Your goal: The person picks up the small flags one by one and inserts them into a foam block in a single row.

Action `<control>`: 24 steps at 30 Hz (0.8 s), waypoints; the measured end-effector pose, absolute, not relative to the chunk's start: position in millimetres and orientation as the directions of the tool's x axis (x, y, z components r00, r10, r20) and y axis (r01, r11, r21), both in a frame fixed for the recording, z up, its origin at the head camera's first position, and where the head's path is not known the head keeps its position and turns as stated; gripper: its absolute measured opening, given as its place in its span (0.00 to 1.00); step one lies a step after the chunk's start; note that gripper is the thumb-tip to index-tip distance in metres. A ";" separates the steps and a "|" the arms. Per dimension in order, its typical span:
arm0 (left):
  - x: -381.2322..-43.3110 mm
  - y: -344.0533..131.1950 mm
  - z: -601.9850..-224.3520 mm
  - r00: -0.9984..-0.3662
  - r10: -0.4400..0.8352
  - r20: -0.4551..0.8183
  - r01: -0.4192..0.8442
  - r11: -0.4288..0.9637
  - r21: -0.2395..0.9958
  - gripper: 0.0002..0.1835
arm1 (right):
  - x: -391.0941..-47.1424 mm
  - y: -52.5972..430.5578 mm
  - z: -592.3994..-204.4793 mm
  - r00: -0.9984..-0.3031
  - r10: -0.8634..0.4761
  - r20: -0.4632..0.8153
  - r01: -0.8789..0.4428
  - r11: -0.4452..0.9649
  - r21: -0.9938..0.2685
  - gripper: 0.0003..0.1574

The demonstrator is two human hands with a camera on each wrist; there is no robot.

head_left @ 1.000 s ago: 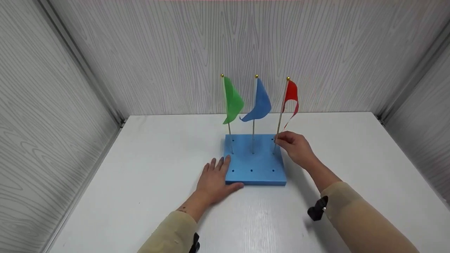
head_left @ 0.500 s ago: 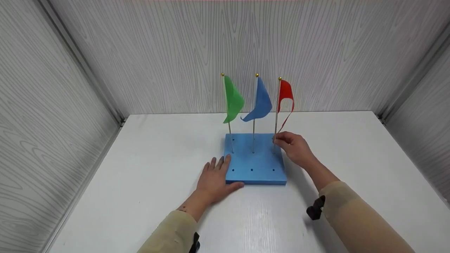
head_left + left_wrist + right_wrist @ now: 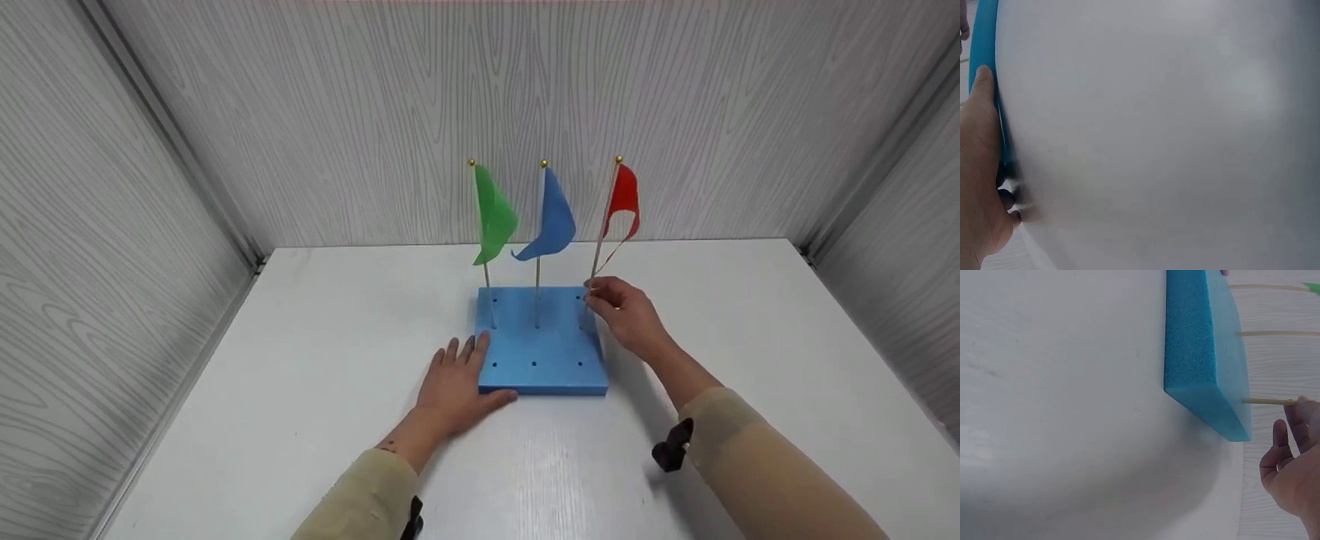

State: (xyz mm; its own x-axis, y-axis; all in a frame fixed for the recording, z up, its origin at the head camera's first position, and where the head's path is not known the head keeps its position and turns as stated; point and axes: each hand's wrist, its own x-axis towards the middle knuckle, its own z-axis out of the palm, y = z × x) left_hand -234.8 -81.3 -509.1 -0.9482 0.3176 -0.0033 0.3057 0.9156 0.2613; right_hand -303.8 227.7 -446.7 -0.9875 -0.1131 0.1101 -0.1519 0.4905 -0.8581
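A blue foam block (image 3: 547,349) with small holes lies on the white table. My left hand (image 3: 452,390) rests at its near left corner, fingers spread straight along the left side and thumb along the front edge. Between thumb and fingertips, my right hand (image 3: 626,311) pinches the stick of a red flag (image 3: 624,191), which leans to the right. In the right wrist view, that stick (image 3: 1266,401) meets the block's top at its lower end. A green flag (image 3: 493,217) and a blue flag (image 3: 553,221) stand in the same row of holes to the left.
The white table (image 3: 337,322) reaches back to a grey wood-grain wall (image 3: 337,127). Side panels (image 3: 97,262) close it in at left and right. Black wrist devices (image 3: 673,446) sit at the sleeves.
The red flag tilts upright at half a second ago, then leans right again now. My right hand keeps its pinch on the stick; my left hand stays at the block.
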 end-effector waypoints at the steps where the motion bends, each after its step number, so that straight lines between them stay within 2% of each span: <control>1: -235.1 -82.0 -508.7 -0.949 0.316 -0.001 0.304 0.915 0.263 0.62 | -304.0 227.5 -446.0 -0.987 -0.114 0.110 -0.153 0.491 -0.858 0.23; 6: -237.5 -83.7 -508.4 -0.952 0.305 0.003 0.294 0.916 0.273 0.61 | -304.4 230.0 -443.4 -0.987 -0.114 0.110 -0.152 0.485 -0.861 0.30; 17: -243.7 -87.5 -505.4 -0.948 0.315 -0.038 0.293 0.914 0.280 0.61 | -287.7 252.7 -442.1 -0.989 -0.092 0.115 -0.147 0.548 -0.823 0.37; 24: -244.7 -96.2 -498.0 -0.947 0.316 -0.059 0.286 0.912 0.293 0.62 | -270.5 260.6 -441.7 -0.991 -0.087 0.105 -0.136 0.683 -0.718 0.44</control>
